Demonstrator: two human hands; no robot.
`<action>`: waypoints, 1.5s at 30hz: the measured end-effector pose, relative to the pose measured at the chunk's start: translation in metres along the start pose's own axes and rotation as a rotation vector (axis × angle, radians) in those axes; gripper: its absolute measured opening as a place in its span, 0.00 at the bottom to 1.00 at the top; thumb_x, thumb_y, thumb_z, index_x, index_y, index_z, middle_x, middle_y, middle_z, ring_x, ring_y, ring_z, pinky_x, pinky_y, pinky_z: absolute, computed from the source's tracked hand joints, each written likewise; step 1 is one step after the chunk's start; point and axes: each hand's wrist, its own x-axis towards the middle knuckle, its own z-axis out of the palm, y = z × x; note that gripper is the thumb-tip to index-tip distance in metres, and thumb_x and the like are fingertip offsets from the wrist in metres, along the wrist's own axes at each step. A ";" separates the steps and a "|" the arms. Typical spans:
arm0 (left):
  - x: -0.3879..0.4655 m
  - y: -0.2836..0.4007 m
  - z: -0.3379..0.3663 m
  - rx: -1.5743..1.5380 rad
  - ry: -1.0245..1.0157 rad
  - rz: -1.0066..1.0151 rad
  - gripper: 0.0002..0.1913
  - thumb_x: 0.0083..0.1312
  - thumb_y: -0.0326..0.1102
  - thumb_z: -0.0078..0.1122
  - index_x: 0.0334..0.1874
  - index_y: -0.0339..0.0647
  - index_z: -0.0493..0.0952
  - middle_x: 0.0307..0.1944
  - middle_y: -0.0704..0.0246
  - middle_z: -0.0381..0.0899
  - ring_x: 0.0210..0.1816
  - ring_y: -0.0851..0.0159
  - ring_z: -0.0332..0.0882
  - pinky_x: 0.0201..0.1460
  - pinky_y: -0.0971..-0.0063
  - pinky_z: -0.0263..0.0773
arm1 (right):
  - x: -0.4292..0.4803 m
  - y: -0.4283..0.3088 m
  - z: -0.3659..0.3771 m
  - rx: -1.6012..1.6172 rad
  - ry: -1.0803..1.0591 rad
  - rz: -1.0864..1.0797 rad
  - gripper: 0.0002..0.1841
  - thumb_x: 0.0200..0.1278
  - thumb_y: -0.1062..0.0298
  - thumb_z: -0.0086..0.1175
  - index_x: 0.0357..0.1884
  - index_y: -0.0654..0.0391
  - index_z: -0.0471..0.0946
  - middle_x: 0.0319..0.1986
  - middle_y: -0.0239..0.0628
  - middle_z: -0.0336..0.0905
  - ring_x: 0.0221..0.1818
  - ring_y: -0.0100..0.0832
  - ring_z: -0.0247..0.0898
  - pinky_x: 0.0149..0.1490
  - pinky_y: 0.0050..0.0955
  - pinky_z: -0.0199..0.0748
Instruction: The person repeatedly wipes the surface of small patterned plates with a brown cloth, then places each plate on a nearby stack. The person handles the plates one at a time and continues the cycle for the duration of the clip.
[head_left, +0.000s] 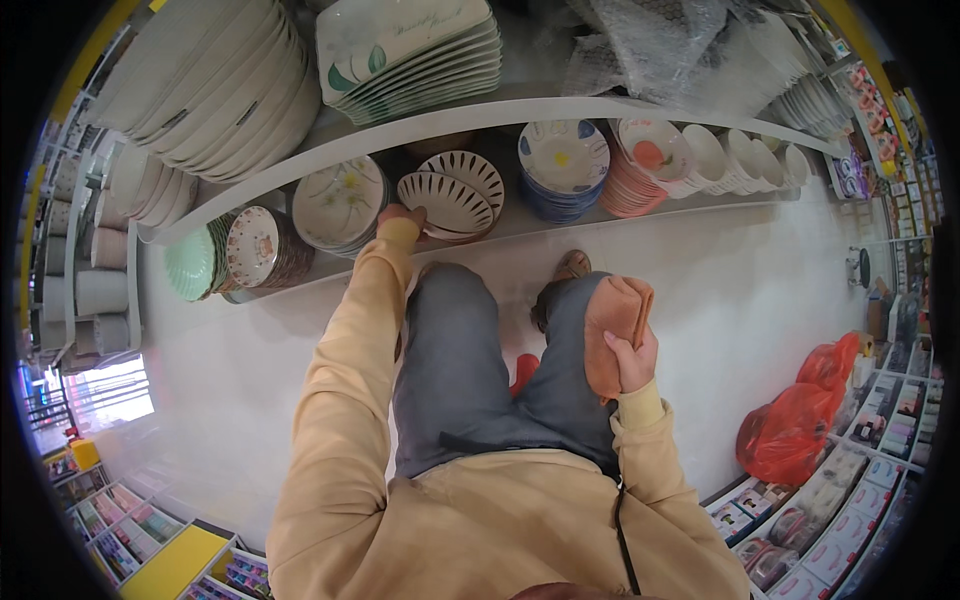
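My left hand (405, 217) reaches to the lower shelf and grips the near-left rim of a white plate with dark radial dashes (447, 201). That plate overlaps another of the same pattern (469, 166) just behind it. Some of my left fingers are hidden by the rim. Over my right thigh, my right hand (636, 361) holds a folded orange-brown cloth (611, 315), thumb across its front. Left of the gripped plate stands a stack of flower-patterned plates (339, 196). A stack of blue-edged plates (564, 159) is on its right.
The white upper shelf edge (450, 122) runs above the plates, bearing rectangular dishes (409, 45), large stacked plates (217, 82) and bubble wrap (660, 52). Green scalloped dishes (189, 262) and bear-pattern bowls (255, 244) sit lower left. A red plastic bag (784, 427) rests on the right.
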 end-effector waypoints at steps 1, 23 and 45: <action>-0.013 0.007 -0.008 0.007 -0.014 0.019 0.16 0.60 0.38 0.58 0.30 0.27 0.84 0.23 0.58 0.86 0.23 0.60 0.87 0.34 0.70 0.83 | 0.000 0.000 0.001 0.005 -0.013 -0.002 0.24 0.62 0.76 0.58 0.61 0.68 0.73 0.51 0.40 0.80 0.52 0.29 0.76 0.59 0.29 0.73; -0.323 -0.011 -0.071 -0.037 -0.125 0.605 0.12 0.57 0.35 0.59 0.31 0.29 0.82 0.19 0.53 0.77 0.20 0.63 0.74 0.29 0.70 0.71 | -0.016 -0.026 0.014 -0.051 -0.371 0.166 0.31 0.64 0.74 0.61 0.69 0.62 0.66 0.58 0.37 0.76 0.59 0.29 0.74 0.64 0.28 0.70; -0.334 -0.037 -0.019 -1.255 -0.482 0.164 0.26 0.76 0.30 0.47 0.75 0.38 0.61 0.66 0.61 0.73 0.65 0.62 0.73 0.66 0.67 0.70 | -0.006 -0.047 0.082 -0.913 -0.074 -0.535 0.25 0.53 0.72 0.57 0.56 0.65 0.71 0.48 0.59 0.73 0.53 0.63 0.68 0.59 0.51 0.68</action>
